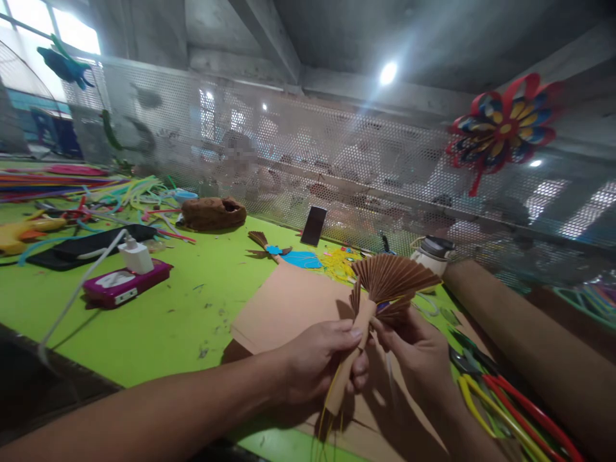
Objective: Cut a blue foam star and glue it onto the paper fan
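Note:
Above the green table (183, 314), both hands hold a brown pleated paper fan (392, 279) that spreads from a narrow brown stem. My left hand (320, 362) is closed round the stem, with thin yellow strips hanging below it. My right hand (421, 356) pinches the folded pleats at the base of the fan. Under my hands lies a flat brown paper sheet (289, 301).
A pink power bank with a white charger (126, 279) and a black phone (91, 247) lie at left, with coloured strips (96, 192) behind. A brown cardboard roll (529, 340), scissors and coloured sticks (505, 404) are at right. Perforated mesh (337, 160) backs the table, with a paper pinwheel (503, 125).

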`<state>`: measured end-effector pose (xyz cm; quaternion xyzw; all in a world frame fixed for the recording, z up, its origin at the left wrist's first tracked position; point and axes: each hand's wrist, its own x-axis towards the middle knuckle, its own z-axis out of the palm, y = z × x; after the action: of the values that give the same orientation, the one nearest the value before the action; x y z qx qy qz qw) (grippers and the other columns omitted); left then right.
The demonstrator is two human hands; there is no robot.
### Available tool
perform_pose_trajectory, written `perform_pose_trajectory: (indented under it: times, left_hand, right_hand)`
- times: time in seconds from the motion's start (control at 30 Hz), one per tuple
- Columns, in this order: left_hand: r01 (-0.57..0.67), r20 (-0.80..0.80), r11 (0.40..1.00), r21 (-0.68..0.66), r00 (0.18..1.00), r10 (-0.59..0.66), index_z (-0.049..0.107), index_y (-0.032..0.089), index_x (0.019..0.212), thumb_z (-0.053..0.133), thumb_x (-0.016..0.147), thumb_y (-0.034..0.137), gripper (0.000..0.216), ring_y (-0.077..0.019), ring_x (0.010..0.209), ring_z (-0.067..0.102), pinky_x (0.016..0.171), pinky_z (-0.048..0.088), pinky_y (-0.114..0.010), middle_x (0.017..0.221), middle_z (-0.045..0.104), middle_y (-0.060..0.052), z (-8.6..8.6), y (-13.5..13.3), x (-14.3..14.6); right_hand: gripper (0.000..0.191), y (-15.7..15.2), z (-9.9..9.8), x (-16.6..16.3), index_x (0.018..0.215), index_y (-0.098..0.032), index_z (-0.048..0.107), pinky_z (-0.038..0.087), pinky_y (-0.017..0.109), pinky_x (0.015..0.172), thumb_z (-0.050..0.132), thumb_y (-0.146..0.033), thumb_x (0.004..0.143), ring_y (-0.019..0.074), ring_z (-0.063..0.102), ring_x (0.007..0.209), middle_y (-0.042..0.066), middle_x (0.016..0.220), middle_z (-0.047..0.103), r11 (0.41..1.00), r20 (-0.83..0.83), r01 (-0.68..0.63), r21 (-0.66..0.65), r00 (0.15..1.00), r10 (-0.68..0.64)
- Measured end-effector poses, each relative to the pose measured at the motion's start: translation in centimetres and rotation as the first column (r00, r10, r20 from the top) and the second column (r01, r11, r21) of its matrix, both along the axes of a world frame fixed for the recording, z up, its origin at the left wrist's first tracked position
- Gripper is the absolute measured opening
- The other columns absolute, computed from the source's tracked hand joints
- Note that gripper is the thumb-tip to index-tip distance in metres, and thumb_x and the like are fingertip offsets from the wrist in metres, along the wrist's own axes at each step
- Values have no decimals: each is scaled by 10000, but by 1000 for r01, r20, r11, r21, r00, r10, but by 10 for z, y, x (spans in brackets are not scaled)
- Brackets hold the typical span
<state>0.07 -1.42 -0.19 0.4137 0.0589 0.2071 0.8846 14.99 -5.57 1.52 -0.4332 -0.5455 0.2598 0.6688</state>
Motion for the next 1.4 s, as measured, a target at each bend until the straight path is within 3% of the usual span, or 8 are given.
perform_pose_trajectory:
  times: [0.27,0.47,0.7,0.87,1.07,1.27,1.4]
  left_hand:
    - [-130,-40,991,42,991,131,456,161,854,478,844,296,137,-104,549,472,540,336,-225,599,469,11,-4,0,3]
    - [-195,-40,968,155,978,204,446,175,864,472,861,353,181,-107,570,482,538,343,-225,637,478,10,-1,-1,2]
    - [-200,-84,932,303,968,236,465,172,903,417,897,402,235,-79,524,426,522,340,-218,654,493,10,0,-2,-1]
    - [-213,-88,898,384,960,266,485,177,926,418,893,438,271,-82,537,423,521,346,-208,665,499,9,-2,-5,-2]
    - [-199,-100,877,437,958,268,475,182,933,395,902,442,274,-86,551,417,552,366,-219,676,492,11,-3,-6,-2]
    - [-193,-99,865,464,958,268,453,184,903,392,901,438,261,-87,529,412,532,353,-223,656,489,12,1,-7,-2]
    - [-222,-81,881,417,957,279,469,177,899,407,896,430,260,-91,539,431,511,336,-216,656,494,4,1,-9,0]
  right_hand:
    - [220,5,-7,0,702,-145,647,398,210,447,761,-320,634,95,497,482,8,587,615,986,-34,40,-163,998,-46]
    - [199,5,-15,5,707,-153,652,389,203,468,696,-347,725,78,460,483,-14,566,574,985,41,-4,-172,999,11]
    - [212,10,-25,9,650,-151,663,369,197,450,720,-347,709,76,459,468,-16,530,564,975,-49,-69,-213,997,60]
    - [246,9,-25,2,661,-152,657,401,242,459,702,-387,718,119,506,466,12,515,594,925,-214,-263,-273,954,208]
    - [209,7,-28,-8,744,-167,650,439,253,444,668,-374,757,141,549,409,8,436,608,848,-398,-488,-208,834,382]
    - [294,9,-25,-8,765,-157,636,446,271,429,684,-442,713,163,560,388,12,437,612,827,-368,-507,-241,836,406]
    - [366,8,-24,-4,705,-156,630,430,283,460,632,-522,728,159,542,419,8,447,582,882,-196,-345,-321,935,295]
